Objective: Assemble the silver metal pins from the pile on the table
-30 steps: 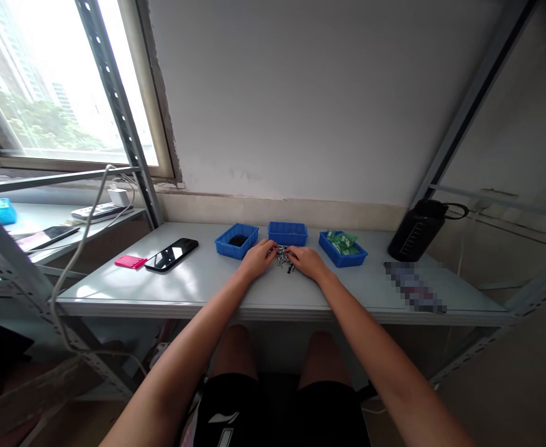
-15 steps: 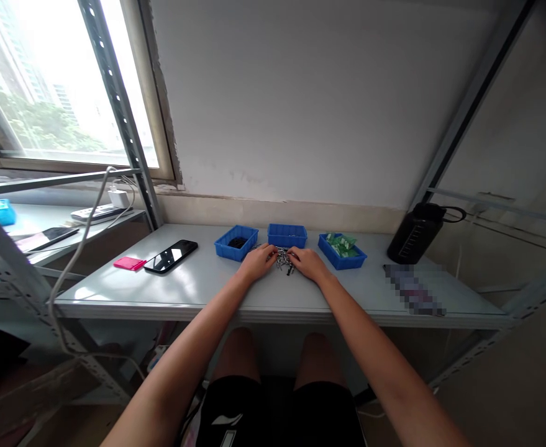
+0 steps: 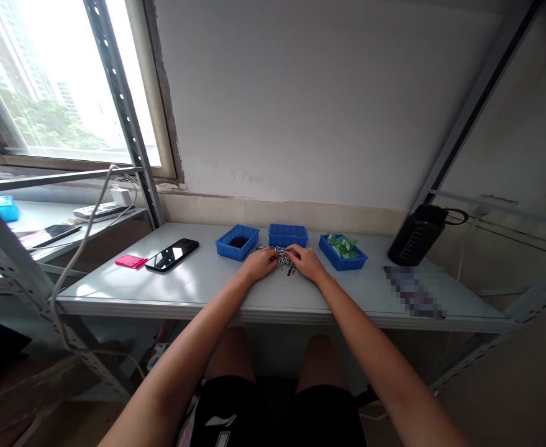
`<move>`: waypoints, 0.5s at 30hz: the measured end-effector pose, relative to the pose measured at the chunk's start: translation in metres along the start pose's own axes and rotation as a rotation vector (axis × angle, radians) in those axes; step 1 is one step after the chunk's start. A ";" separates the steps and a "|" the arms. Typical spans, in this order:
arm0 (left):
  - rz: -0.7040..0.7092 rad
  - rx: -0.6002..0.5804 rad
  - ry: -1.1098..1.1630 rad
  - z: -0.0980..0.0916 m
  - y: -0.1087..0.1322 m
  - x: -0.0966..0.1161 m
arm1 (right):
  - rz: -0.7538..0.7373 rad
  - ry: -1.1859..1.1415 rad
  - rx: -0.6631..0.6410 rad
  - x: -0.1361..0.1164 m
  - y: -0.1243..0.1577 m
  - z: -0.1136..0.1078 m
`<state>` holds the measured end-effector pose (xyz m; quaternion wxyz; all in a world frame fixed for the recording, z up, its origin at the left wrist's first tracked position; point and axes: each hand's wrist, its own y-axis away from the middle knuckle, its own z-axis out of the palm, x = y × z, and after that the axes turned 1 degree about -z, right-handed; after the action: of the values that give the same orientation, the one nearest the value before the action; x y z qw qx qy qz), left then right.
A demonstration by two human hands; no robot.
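Note:
My left hand [image 3: 258, 263] and my right hand [image 3: 306, 262] rest on the grey table [image 3: 198, 288], fingers curled at either side of a small pile of metal screws [image 3: 282, 258]. Both hands touch the pile; what the fingertips pinch is too small to make out. Just behind the pile stand three blue trays: the left tray [image 3: 237, 242] with dark parts, the middle tray [image 3: 288, 235], and the right tray [image 3: 342, 251] with green circuit boards.
A black phone [image 3: 172, 254] and a pink card [image 3: 131, 261] lie at the table's left. A dark water bottle [image 3: 416, 236] stands at the right, with a blurred object [image 3: 415, 290] in front. Metal rack posts [image 3: 123, 118] frame the table; a side shelf holds a power strip [image 3: 100, 211].
Both hands have stayed at the screw pile, with the fingers shifting slightly closer together over it. The view has drifted a little.

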<state>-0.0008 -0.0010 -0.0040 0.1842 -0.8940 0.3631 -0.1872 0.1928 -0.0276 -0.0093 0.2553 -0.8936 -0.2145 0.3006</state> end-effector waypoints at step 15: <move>-0.039 0.066 0.023 -0.005 0.001 0.003 | 0.027 0.017 0.013 0.003 0.000 -0.003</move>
<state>-0.0019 -0.0048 0.0001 0.2055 -0.8922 0.3412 -0.2128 0.1969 -0.0266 -0.0084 0.2588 -0.8973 -0.1980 0.2977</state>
